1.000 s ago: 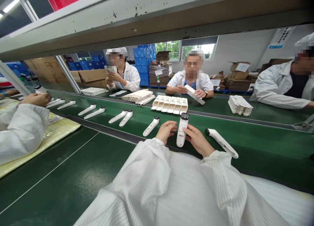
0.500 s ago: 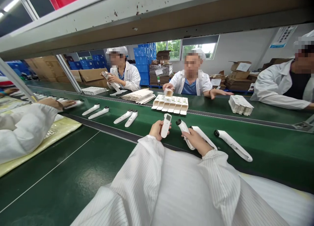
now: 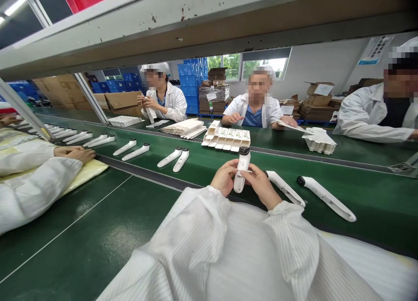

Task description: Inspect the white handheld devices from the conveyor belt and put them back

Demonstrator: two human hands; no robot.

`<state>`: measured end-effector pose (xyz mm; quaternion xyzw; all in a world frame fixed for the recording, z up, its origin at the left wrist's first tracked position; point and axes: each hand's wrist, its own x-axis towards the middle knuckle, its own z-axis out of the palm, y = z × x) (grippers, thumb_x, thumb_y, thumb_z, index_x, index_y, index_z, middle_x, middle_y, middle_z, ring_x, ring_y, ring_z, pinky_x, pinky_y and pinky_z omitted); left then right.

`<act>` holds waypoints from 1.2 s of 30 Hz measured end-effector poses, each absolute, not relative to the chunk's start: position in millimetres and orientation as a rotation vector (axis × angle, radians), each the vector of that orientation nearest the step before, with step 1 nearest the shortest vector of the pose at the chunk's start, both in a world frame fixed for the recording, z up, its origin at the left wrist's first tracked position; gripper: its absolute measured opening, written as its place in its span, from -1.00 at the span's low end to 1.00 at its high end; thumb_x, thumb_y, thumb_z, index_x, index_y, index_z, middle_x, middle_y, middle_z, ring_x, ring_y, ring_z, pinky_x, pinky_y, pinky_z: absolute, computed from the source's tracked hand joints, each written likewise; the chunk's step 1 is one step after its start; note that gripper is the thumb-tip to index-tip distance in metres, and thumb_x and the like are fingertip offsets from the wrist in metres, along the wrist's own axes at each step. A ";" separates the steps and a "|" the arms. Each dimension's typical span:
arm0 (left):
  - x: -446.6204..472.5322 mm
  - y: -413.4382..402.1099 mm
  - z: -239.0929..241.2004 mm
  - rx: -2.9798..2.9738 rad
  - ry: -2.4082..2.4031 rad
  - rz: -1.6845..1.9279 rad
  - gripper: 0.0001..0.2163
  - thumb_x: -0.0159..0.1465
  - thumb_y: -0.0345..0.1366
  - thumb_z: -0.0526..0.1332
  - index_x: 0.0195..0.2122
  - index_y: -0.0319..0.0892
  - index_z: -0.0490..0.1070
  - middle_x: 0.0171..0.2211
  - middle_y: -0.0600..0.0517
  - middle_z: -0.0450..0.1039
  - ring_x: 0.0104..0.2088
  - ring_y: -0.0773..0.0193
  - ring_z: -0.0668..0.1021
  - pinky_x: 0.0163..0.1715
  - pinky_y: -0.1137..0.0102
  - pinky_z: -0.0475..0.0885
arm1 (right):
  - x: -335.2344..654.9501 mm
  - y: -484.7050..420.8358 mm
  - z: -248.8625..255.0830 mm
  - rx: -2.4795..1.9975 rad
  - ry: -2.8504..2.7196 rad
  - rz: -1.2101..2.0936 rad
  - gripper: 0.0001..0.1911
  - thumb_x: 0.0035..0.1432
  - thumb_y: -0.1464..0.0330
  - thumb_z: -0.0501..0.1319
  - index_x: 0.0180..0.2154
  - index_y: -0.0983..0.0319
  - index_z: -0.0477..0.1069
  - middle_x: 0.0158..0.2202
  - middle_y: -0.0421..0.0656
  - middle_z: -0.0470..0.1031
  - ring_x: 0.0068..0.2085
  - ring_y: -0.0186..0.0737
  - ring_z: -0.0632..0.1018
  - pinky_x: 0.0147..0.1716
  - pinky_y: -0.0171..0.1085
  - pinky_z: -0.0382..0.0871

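From the head view, looking down over the person's own arms, both forearms reach forward and angle inward, elbows wide, so that the hands meet near the close edge of the green belt (image 3: pixel 369 183). The left hand (image 3: pixel 225 177) curls around one side of a white gadget (image 3: pixel 242 165), and the right hand (image 3: pixel 261 184) comes in from the other side with its thumb laid across the handle. The grip is clamped on the gadget from both sides, the two hands sharing it, and it stands nearly upright between them, glossy black tip up. Its body looks like smooth white plastic, long and rounded, with a recess low in the handle. The sleeves (image 3: pixel 183 231) are white, finely striped cloth, gathered at the wrists. Just right of the right hand lies a second gadget (image 3: pixel 285 190), bent at the neck, with a third gadget (image 3: pixel 328 199) beyond it. Past the hands, thin cardboard cartons (image 3: pixel 228 140) sit side by side, flaps out.
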<state>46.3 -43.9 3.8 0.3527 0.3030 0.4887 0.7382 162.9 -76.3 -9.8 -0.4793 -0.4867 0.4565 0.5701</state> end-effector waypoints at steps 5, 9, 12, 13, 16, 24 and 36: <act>12.3 -20.3 9.2 1.151 1.023 1.039 -0.75 0.11 -0.35 0.13 -0.15 -0.18 0.38 -0.18 -0.07 0.45 -0.22 0.22 0.49 -0.24 0.32 0.37 | 168.5 -80.2 -7.6 -0.966 -1.001 1.304 -0.63 -0.09 0.18 0.31 -0.18 0.12 0.45 -0.21 -0.18 0.48 -0.16 -0.18 0.46 -0.22 -0.21 0.37; -38.2 3.6 7.0 1.819 1.834 1.091 -0.59 0.12 -0.40 0.13 0.04 -0.20 0.29 0.09 -0.18 0.26 0.13 0.01 0.27 0.06 0.17 0.20 | 172.3 -80.1 -10.4 -0.970 -0.996 1.367 -0.69 -0.06 0.14 0.31 -0.24 0.12 0.48 -0.25 -0.21 0.47 -0.18 -0.21 0.44 -0.28 -0.27 0.35; -62.3 12.2 0.7 1.839 2.265 0.736 -0.57 0.16 -0.34 0.12 0.09 -0.26 0.23 0.12 -0.27 0.20 0.14 -0.12 0.23 0.05 0.08 0.17 | 172.1 -80.9 -10.5 -0.967 -1.013 1.390 -0.69 -0.05 0.13 0.31 -0.24 0.11 0.48 -0.27 -0.22 0.47 -0.20 -0.24 0.44 -0.31 -0.31 0.33; -65.4 13.3 -1.4 1.845 2.289 0.624 -0.59 0.18 -0.35 0.10 0.08 -0.28 0.23 0.10 -0.29 0.22 0.12 -0.13 0.26 0.03 0.09 0.18 | 171.8 -81.5 -10.2 -0.968 -1.025 1.393 -0.68 -0.05 0.13 0.30 -0.24 0.11 0.47 -0.28 -0.22 0.48 -0.21 -0.24 0.44 -0.31 -0.31 0.33; -64.8 14.2 -6.2 1.860 2.261 0.538 -0.60 0.17 -0.47 0.05 0.07 -0.28 0.21 0.05 -0.31 0.26 0.08 -0.11 0.31 -0.02 0.12 0.21 | 170.9 -83.5 -8.8 -0.989 -1.056 1.382 -0.69 -0.02 0.12 0.27 -0.24 0.13 0.46 -0.26 -0.20 0.50 -0.20 -0.22 0.46 -0.29 -0.29 0.34; -61.6 18.9 -7.2 1.319 1.763 1.157 -0.75 0.00 -0.58 0.18 -0.29 -0.23 0.31 0.02 -0.27 0.26 0.23 -0.11 0.07 0.04 0.23 0.15 | 170.3 -84.3 -9.5 -1.089 -1.130 1.339 -0.66 0.04 0.10 0.19 -0.21 0.16 0.40 -0.14 -0.12 0.53 -0.12 -0.13 0.50 -0.21 -0.21 0.38; -10.4 -18.5 19.7 0.525 0.569 0.908 -0.75 0.22 -0.33 0.01 -0.19 -0.33 0.38 -0.37 -0.13 0.42 -0.49 0.31 0.44 -0.69 0.53 0.18 | 178.3 -72.0 -21.1 -1.474 -1.181 1.132 -0.72 0.12 0.13 0.08 -0.32 0.21 0.35 -0.30 -0.09 0.54 -0.36 -0.15 0.56 -0.34 -0.20 0.39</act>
